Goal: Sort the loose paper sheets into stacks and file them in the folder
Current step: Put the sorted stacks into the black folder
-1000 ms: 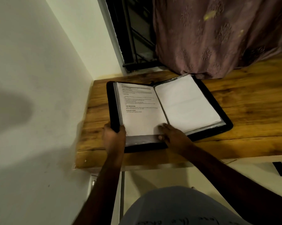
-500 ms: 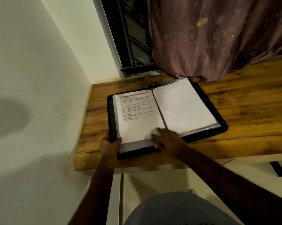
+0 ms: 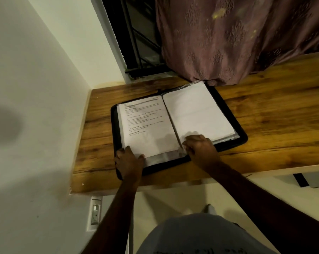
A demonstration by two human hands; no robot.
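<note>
Item: folder (image 3: 244, 136), black, lying open and flat on the wooden table (image 3: 274, 114), its spine running from about 12 o'clock down toward 6 o'clock, slightly tilted. It sits toward the table's 9 o'clock end, near the wall (image 3: 35, 88).

Item: printed sheet (image 3: 147, 125), on the folder's 9 o'clock half, inside a clear sleeve; lines of dark text, too small to read. More sleeve edges show stacked beneath it along its 9 o'clock side.

Item: blank sheet (image 3: 197, 110), on the folder's 3 o'clock half, white, also sleeved, on top of a thicker stack of sleeves.

Item: my left hand (image 3: 128, 163), at the folder's 7 o'clock corner. Fingers spread apart and laid flat over the black cover edge, the fingertips (image 3: 128, 148) touching the lower edge of the printed sheet; not clamped on anything I can see.

Item: my right hand (image 3: 200, 146), at the bottom of the spine, 6 o'clock of the blank sheet. Fingers curled together, knuckles up, pressing on the lower corner of the sleeves; whether a sleeve is pinched between them I cannot tell.

Item: curtain (image 3: 237, 39), mauve, patterned, hanging at 12 o'clock, its hem touching the table just beyond the folder's far corner.

Item: wall socket (image 3: 95, 214), below the table at 7 o'clock.
</note>
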